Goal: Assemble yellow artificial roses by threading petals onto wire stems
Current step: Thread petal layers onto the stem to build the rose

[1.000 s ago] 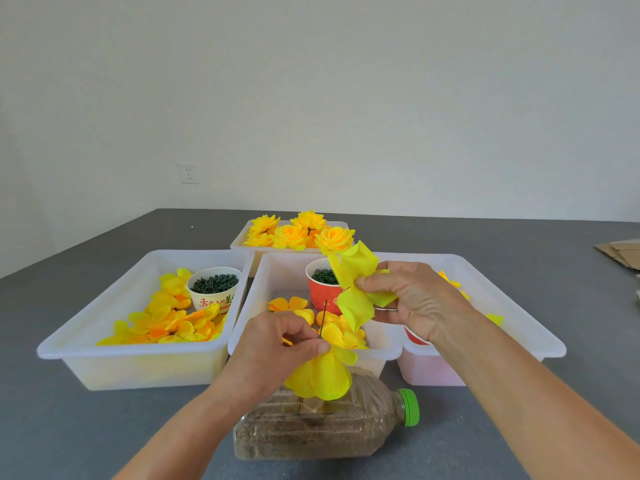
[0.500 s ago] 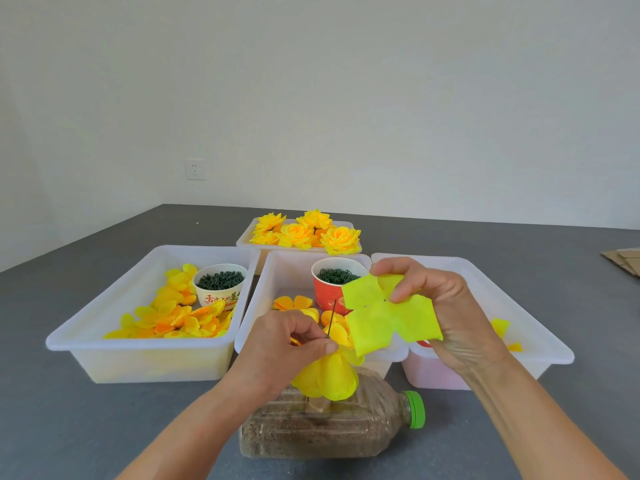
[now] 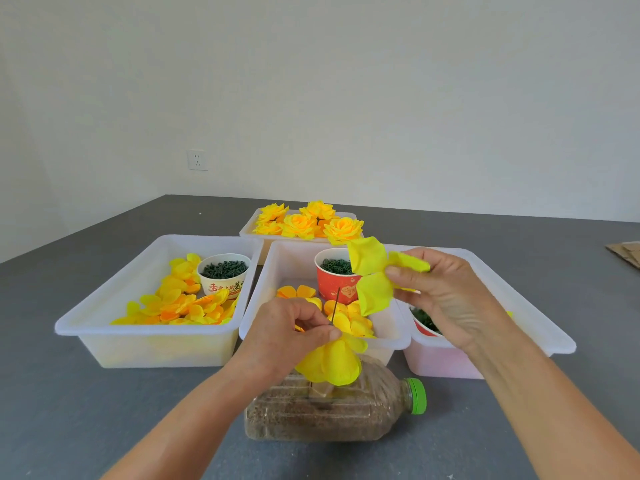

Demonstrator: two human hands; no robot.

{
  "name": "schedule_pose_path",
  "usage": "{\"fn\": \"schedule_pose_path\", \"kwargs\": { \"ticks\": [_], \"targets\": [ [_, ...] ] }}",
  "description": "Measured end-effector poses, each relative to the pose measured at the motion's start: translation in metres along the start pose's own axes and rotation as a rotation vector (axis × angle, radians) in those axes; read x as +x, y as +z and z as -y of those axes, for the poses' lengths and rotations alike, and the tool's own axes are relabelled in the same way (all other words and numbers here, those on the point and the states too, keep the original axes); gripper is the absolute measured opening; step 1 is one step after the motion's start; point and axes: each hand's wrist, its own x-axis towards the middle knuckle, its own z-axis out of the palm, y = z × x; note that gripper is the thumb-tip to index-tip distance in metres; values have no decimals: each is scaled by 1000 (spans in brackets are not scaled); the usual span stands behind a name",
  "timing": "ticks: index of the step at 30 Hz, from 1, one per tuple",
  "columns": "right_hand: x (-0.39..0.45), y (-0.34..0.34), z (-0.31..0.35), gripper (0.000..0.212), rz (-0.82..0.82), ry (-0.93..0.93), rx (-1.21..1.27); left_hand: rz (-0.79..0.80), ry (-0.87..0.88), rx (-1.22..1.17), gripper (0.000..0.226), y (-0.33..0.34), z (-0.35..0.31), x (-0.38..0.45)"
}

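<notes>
While both forearms reach in from the bottom edge, the hands meet over the middle bin, apart from each other.
Left hand (image 3: 289,329): palm down, knuckles up, fingers curled; thumb and forefinger pinch the wire stem (image 3: 335,305) just above the stacked petals.
Wire stem: thin, dark, near upright, its tip poking up past the left fingertips in front of the red cup.
Stacked petals (image 3: 330,362): yellow bunch hanging under the left hand's pinch, just above the bottle.
Right hand (image 3: 445,294): raised higher, back of hand toward camera, wrist bent, fingers curled; thumb and fingers pinch the loose petal piece at its centre.
Loose petal piece (image 3: 372,277): bright yellow, multi-lobed, lobes spread up and down, held in air right of the wire tip, not touching it.
Bottle (image 3: 332,410): clear plastic, lying on its side on the grey table (image 3: 69,410), green cap to the right, filled with brownish grains.
Middle bin (image 3: 294,258): white, holds the red cup (image 3: 334,285) of dark green parts and loose yellow-orange petals.
Left bin (image 3: 138,334): white, yellow petals plus a white cup (image 3: 224,278) of green parts.
Right bin (image 3: 540,323): mostly hidden by the right hand.
Finished roses (image 3: 308,221): yellow, piled in the far tray.
</notes>
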Motion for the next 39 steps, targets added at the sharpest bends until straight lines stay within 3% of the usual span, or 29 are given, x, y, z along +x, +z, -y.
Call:
{"fn": "schedule_pose_path", "kwargs": {
  "ticks": [4,7,11,14,17,20,24,33,35,39],
  "targets": [
    [6,1,9,20,98,278,-34,-1,19,-10,19,0,0,0],
    [9,9,13,17,187,360,-69,0,17,-18,16,1,0,0],
    [15,22,17,16,237,374,-90,3,33,-23,17,0,-2,-1],
    [17,31,19,23,229,379,-110,-5,48,-17,32,0,-3,-2],
    [17,37,18,14,206,382,-158,-2,41,-23,32,0,-4,-2],
    [18,41,15,12,155,392,-185,-13,45,-25,46,0,-3,-2],
    [19,44,14,11,131,395,-221,2,40,1,14,1,-2,0],
    [23,47,14,10,105,481,-299,-17,38,3,46,0,-3,-1],
    [23,47,15,12,105,501,-296,-21,40,-13,46,0,-3,-1],
    [23,46,16,8,105,538,-275,18,22,-65,23,-2,-1,-1]
  ]
}}
